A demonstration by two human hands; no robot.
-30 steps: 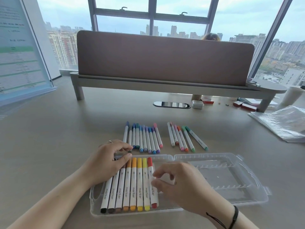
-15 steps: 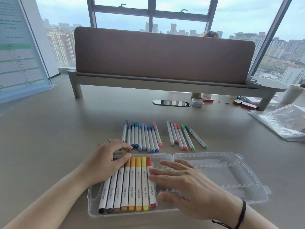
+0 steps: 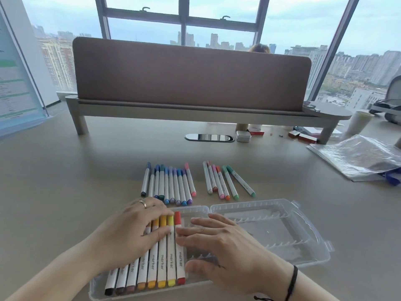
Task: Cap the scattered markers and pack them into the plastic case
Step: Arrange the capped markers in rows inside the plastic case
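A clear plastic case lies open on the desk in front of me. Its left half holds a row of several capped markers, from black through brown and orange to yellow and red. My left hand lies flat across the upper ends of these markers, fingers straight. My right hand rests beside them, fingertips touching the red marker, fingers straight. Beyond the case lie two groups of capped markers: a blue and purple group and a pink, orange and green group.
A brown divider panel on a grey shelf stands across the back of the desk. A cable port and a small white box sit beneath it. Clear plastic bags lie at the right.
My right hand has opened out flat and slid left against the red marker. My left hand has moved right, spreading over the marker tops. The view has tilted slightly.
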